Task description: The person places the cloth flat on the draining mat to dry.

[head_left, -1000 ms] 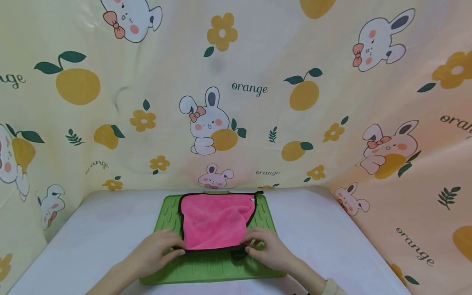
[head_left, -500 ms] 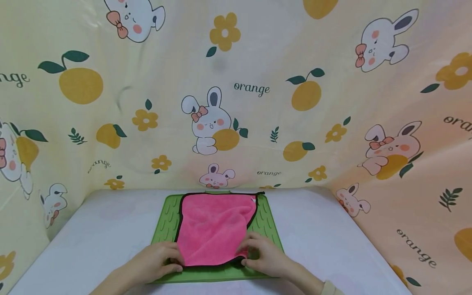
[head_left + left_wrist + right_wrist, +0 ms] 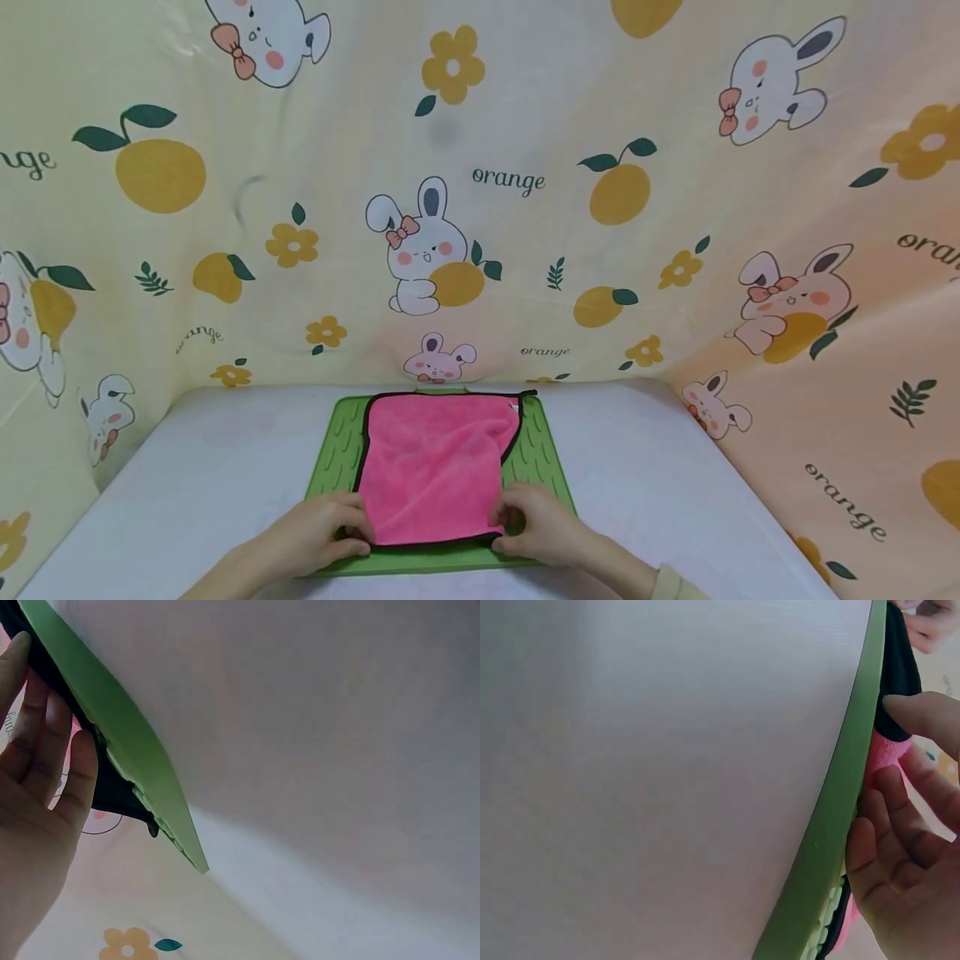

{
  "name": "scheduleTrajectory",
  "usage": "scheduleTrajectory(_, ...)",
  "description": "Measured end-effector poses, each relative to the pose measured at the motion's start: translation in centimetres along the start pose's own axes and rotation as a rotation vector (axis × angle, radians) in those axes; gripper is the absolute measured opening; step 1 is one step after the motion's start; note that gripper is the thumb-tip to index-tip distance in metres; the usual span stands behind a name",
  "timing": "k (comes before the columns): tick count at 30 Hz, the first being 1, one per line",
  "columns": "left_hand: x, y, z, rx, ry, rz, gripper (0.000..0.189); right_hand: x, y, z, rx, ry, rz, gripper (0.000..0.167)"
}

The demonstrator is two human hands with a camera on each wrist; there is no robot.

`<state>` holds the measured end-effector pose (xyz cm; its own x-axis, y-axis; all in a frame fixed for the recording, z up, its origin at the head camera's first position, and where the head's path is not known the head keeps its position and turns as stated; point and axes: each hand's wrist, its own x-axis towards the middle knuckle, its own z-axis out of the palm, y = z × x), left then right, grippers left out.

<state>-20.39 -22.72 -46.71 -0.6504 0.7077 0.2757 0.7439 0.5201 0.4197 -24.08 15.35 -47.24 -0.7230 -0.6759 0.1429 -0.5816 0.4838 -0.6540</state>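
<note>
Left grip (image 3: 330, 525) and right grip (image 3: 536, 525) each pinch a near corner of a pink cloth (image 3: 435, 467). Its body lies spread over a green mat (image 3: 543, 450), with a diagonal wrinkle and a rumpled right side. Handling: the cloth appears light, soft and limp, with a plush face unlikely to slip or break; it should fold readily and sag between supports. Recommended hold points: the two near corners, at the black edging (image 3: 442, 544), which looks firmer than the pile. Grip setting: thumb and fingers are closed to about fabric thickness on both sides. In the right wrist view, the thumb presses the edging while the fingers curl beside the mat. Surroundings: the mat rests on a white desk (image 3: 645, 475); behind stands a printed backdrop (image 3: 525, 250).
</note>
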Motion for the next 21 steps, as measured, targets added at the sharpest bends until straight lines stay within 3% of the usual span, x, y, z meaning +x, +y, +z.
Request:
scheduleTrajectory(5, -0.13, -0.22, 0.23, 0.019, 0.021, 0.038, 0.006, -0.15, -0.07, -0.11, -0.012, 0.033, -0.026, 0.012)
scheduleTrajectory(8, -0.29, -0.28, 0.34, 0.025, 0.028, 0.051, 0.007, -0.19, -0.13, -0.12, -0.028, 0.101, -0.005, 0.012)
scheduleTrajectory(13, -0.48, -0.17, 0.47, 0.021, 0.041, 0.064, 0.007, -0.11, -0.32, -0.22, -0.21, 0.256, -0.018, 0.016)
scheduleTrajectory(17, -0.35, 0.14, 0.53, 0.023, 0.07, 0.094, 0.006, 0.02, -0.41, -0.42, -0.376, 0.327, -0.057, 0.018)
scheduleTrajectory(21, -0.21, 0.41, 0.4, 0.023, 0.086, 0.093, 0.005, -0.05, -0.41, -0.6, -0.342, 0.316, -0.018, 0.017)
